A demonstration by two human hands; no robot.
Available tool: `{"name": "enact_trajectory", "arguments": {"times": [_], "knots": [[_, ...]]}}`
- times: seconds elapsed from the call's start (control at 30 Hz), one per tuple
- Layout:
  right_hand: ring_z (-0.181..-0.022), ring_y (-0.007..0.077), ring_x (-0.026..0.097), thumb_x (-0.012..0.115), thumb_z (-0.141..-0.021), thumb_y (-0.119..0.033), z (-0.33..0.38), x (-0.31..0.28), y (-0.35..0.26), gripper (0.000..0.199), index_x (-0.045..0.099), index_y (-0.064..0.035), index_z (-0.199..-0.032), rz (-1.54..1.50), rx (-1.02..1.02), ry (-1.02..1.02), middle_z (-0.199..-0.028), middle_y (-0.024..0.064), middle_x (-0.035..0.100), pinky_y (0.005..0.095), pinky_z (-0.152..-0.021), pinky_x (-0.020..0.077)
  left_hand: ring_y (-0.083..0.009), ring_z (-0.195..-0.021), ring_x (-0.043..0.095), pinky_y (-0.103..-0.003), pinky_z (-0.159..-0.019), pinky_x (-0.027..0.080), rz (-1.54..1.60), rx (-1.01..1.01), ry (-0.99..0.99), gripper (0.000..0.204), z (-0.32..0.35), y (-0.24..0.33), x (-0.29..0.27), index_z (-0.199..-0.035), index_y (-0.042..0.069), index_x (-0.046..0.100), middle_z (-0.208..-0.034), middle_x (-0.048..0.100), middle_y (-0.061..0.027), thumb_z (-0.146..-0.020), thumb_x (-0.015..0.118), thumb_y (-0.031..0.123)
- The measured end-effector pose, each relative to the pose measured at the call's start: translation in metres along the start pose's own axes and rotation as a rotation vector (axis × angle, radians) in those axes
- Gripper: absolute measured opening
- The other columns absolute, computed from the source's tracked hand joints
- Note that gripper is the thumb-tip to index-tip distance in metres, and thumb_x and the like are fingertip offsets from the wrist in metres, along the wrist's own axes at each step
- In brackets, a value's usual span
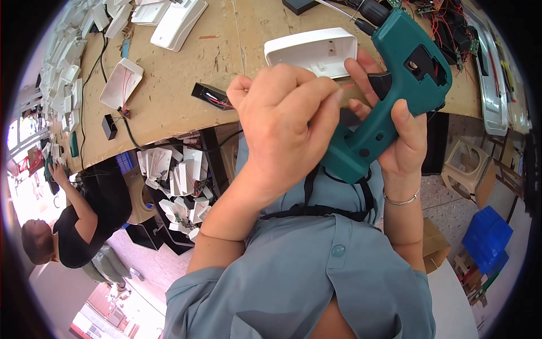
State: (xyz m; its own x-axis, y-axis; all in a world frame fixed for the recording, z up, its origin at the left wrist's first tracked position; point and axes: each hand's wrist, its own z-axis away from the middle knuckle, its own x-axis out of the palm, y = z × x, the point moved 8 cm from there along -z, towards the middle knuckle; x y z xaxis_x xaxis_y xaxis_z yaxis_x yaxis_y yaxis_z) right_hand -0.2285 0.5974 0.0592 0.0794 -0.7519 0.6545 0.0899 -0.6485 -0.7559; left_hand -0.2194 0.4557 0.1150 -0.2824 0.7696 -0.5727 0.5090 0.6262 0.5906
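Note:
A green power drill [395, 79] with a black chuck lies tilted in my right hand [406, 138], whose fingers wrap round its handle. Its chuck and bit point to the upper left. My left hand [288, 121] is closed in front of the drill's handle, thumb and finger pinched together. A thin red wire [349, 86] shows at its fingertips, running toward the drill's trigger side. Left of that hand, a small black box [212, 97] with red wires sits at the table's near edge. Just beyond my hands lies an open white plastic shell [313, 51].
White casings [179, 22] and a white shell with red wires [122, 83] lie on the wooden table [186, 68]. Tangled wires and circuit boards [446, 28] fill the far right. A co-worker [84, 220] is at the left. Filled bins [180, 175] stand below the table.

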Motion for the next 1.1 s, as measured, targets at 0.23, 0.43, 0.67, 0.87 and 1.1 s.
{"name": "enact_trajectory", "arguments": {"times": [0.23,0.43,0.67,0.87,1.1], "knots": [[-0.124,0.0361,0.034,0.06,-0.083,-0.027,-0.001,0.0,-0.002,0.071,0.019,-0.0024,-0.136,0.105,0.025,-0.044,-0.134,0.0233,0.031,0.0377,-0.086,0.0485,-0.0161,-0.074,0.05,-0.027,-0.073,0.033,0.022,-0.073,-0.119,0.008,0.007,0.01,-0.002,-0.073,0.008,0.065,-0.081,0.055,-0.0028,-0.066,0.069,0.006],[-0.112,0.0327,0.048,0.06,-0.082,-0.017,0.006,-0.007,-0.011,0.059,0.031,-0.0014,-0.131,0.057,-0.018,0.015,-0.125,0.0208,0.043,0.0358,-0.077,0.0521,-0.0192,-0.081,0.051,-0.033,-0.078,0.029,-0.353,0.064,0.081,0.007,-0.014,0.007,-0.006,-0.07,0.008,0.065,-0.091,0.057,-0.0042,-0.065,0.068,0.011],[-0.067,0.0147,0.055,0.07,-0.074,-0.031,0.055,-0.013,-0.047,0.076,0.031,0.0071,-0.127,0.586,-0.279,0.192,-0.114,0.0256,0.05,0.0206,-0.055,0.0438,-0.0174,-0.084,0.053,-0.033,-0.077,0.028,-0.361,0.06,0.085,0.004,-0.018,-0.008,0.009,-0.068,0.007,0.064,-0.093,0.058,-0.005,-0.065,0.065,0.008],[-0.068,0.0153,0.057,0.07,-0.074,-0.025,0.094,-0.018,-0.053,0.069,0.036,0.0081,-0.123,0.783,-0.242,0.212,-0.112,0.0243,0.051,0.0228,-0.056,0.0457,-0.0202,-0.082,0.053,-0.035,-0.075,0.03,-0.416,0.039,0.065,0.005,-0.025,-0.007,0.013,-0.068,0.005,0.064,-0.09,0.057,-0.0044,-0.065,0.063,0.009],[-0.071,0.0163,0.057,0.066,-0.074,-0.012,0.107,-0.022,-0.041,0.06,0.037,0.0093,-0.122,0.893,-0.133,0.038,-0.115,0.0242,0.051,0.027,-0.068,0.0462,-0.0251,-0.081,0.051,-0.035,-0.075,0.032,-0.309,0.304,0.312,0.007,-0.037,-0.004,0.02,-0.069,0.003,0.061,-0.088,0.054,-0.008,-0.064,0.062,0.008]]}}
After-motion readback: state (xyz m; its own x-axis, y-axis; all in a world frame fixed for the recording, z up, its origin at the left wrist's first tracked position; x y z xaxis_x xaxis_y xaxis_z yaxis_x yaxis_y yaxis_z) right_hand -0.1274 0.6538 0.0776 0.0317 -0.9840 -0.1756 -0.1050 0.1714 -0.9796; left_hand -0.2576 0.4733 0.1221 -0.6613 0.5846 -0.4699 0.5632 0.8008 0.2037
